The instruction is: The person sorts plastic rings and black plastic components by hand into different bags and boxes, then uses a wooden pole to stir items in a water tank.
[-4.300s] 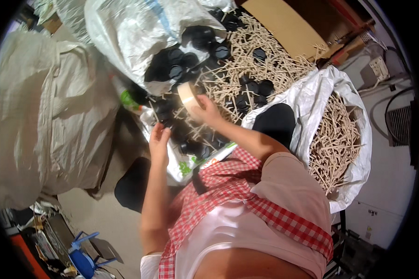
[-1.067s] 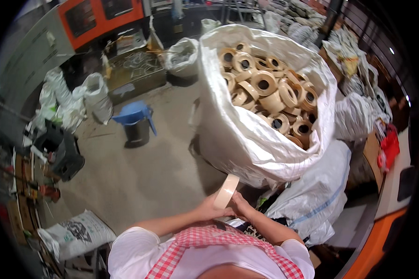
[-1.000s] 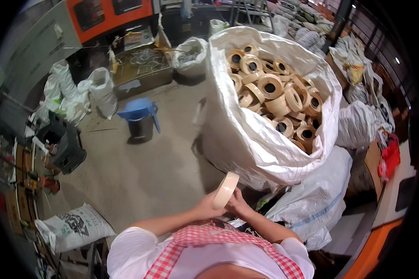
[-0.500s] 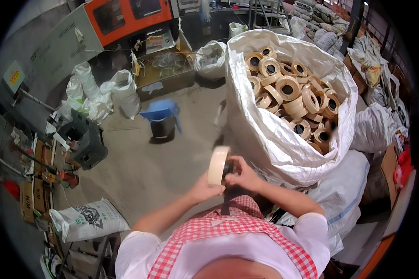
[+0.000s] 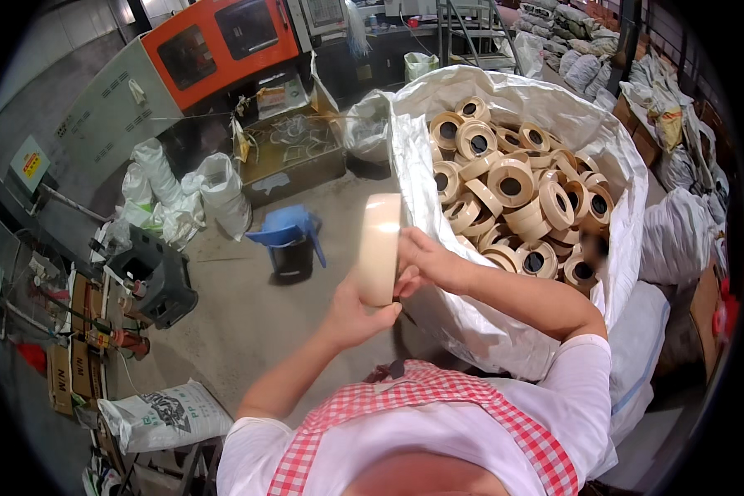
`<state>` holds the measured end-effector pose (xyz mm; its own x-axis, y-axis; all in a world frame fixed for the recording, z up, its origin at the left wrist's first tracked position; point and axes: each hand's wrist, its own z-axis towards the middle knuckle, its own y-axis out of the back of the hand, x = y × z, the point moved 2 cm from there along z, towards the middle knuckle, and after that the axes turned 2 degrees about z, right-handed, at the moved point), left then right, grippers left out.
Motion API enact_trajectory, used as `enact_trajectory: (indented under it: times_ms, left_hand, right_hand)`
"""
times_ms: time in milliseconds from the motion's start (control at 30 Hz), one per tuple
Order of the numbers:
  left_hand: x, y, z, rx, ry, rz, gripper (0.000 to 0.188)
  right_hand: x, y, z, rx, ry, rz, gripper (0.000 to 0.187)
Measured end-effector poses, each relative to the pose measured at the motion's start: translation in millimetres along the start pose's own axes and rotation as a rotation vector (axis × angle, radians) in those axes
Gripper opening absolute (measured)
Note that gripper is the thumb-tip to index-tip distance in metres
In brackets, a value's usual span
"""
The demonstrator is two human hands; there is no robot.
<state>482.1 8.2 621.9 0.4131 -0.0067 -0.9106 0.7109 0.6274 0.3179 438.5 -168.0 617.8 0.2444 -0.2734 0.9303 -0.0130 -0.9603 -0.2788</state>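
Observation:
A round beige plastic ring point(image 5: 379, 248), like a wheel rim, is raised on edge in front of my chest. Its smooth outer band shows, while its inner face is turned right and mostly hidden. My left hand point(image 5: 358, 317) grips the lower left of the band, thumb across the bottom edge. At the right face of the same part, my right hand point(image 5: 430, 263) has its fingers curled against it; the fingertips are partly hidden. Many similar beige rings with black centres point(image 5: 511, 182) fill a big white woven sack point(image 5: 479, 326) just right of my hands.
Beyond my hands a blue plastic stool point(image 5: 288, 227) stands on the grey floor. Several white sacks point(image 5: 223, 197) and an open bin point(image 5: 293, 161) stand farther back, before an orange and grey machine point(image 5: 223, 50). A filled printed sack point(image 5: 169, 416) lies at lower left.
Both hands have lifted the beige ring higher and turned it, so its black centre no longer shows. The view has shifted slightly too.

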Motion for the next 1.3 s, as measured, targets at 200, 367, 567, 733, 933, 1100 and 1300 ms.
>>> enact_trajectory:
  times_ms: [200, 367, 567, 733, 933, 1100, 1300]
  left_hand:
    - [22, -1, 46, -0.117, -0.023, -0.114, 0.057]
    - [34, 32, 74, -0.172, -0.038, -0.07, 0.049]
    - [81, 88, 111, -0.178, 0.005, -0.11, 0.041]
    - [114, 154, 142, -0.097, 0.038, -0.274, 0.048]
    - [147, 192, 186, 0.009, -0.022, -0.297, 0.052]
    - [158, 189, 231, 0.247, 0.009, -0.358, 0.057]
    - [172, 193, 331, 0.234, -0.349, -0.155, 0.101]
  right_hand:
    - [2, 32, 37, -0.122, 0.463, -0.496, 0.072]
    - [15, 38, 81, 0.303, -0.161, 0.267, 0.074]
    - [48, 32, 147, -0.001, 0.418, -0.699, 0.091]
    - [59, 18, 206, -0.245, 0.599, -0.808, 0.076]
    - [77, 19, 243, -0.305, -0.098, -0.455, 0.08]
    - [81, 21, 263, -0.533, 0.589, -0.865, 0.077]
    - [96, 155, 275, -1.079, 0.867, -1.062, 0.09]
